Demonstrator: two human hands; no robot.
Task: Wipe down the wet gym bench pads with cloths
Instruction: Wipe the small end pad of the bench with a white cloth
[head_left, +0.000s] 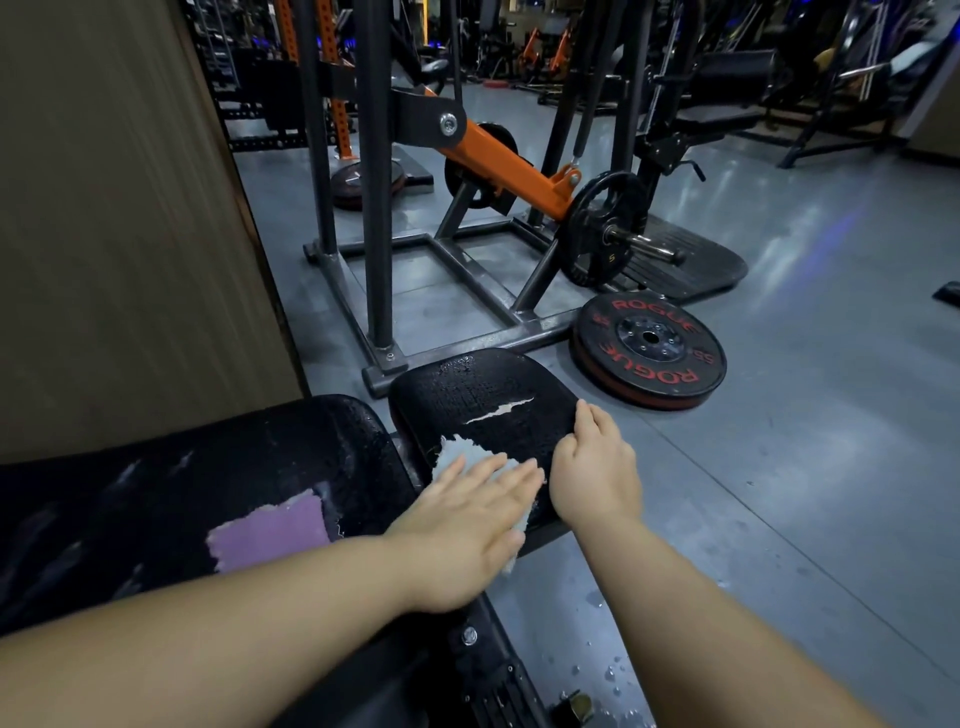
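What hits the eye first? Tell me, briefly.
In the centre, the left hand presses a pale cloth on the wet, torn seat pad, while the right hand holds its right edge. Beyond the pad, a red-lettered Rogue plate lies on the floor; a purple cloth rests on the bench pad at left.

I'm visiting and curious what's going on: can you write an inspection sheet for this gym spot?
Surface: small black seat pad, water-beaded, torn.
Job's things: pale fluffy cloth on that pad; purple cloth on the larger black back pad.
Clutter: black weight plate with red lettering, flat on the grey floor.
Hands: left hand flat on the pale cloth; right hand grips the seat pad's edge.
Cables: dark line down to the orange lever arm; cable or rod, cannot tell.
Surroundings: black machine frame; water drops on the floor.
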